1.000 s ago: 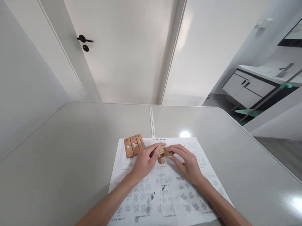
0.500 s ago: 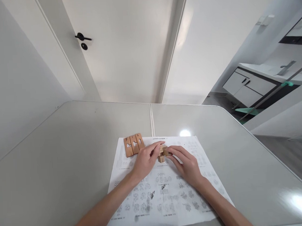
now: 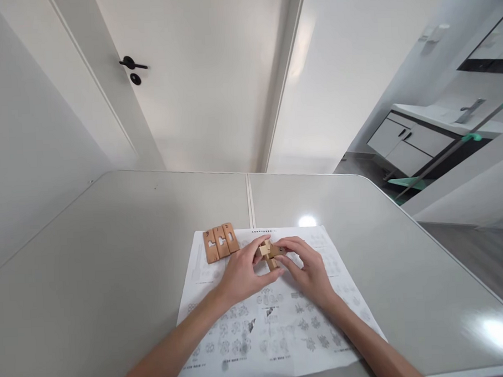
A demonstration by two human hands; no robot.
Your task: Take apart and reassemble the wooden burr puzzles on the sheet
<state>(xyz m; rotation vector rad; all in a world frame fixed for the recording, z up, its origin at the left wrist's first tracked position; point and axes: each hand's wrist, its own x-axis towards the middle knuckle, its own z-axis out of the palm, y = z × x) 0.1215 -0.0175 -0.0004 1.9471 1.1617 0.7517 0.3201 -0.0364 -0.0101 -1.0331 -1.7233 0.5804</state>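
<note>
Between my hands is a small wooden interlocking puzzle (image 3: 267,250) made of several light blocks, partly hidden by fingers. My left hand (image 3: 243,271) grips it from the left, its index finger at the back and its thumb at the front block. With thumb and fingertips, my right hand (image 3: 308,268) pinches the darker wooden piece (image 3: 276,251) on the puzzle's right side. Left of the puzzle lie three flat brown wooden plates (image 3: 221,242) side by side, with cut-out slots and handwritten numbers 3, 1 and 2.
A white printed sheet (image 3: 283,342) with rows of small diagrams and two torn spots lies under my hands. It rests on a grey table (image 3: 113,261) with a seam down the middle. A white door (image 3: 205,90) stands behind; a sink cabinet (image 3: 411,140) is at the right.
My left thumb has moved forward and down to the puzzle's front, and the puzzle looks turned a little. My right hand keeps its pinch. The view has shifted slightly.
</note>
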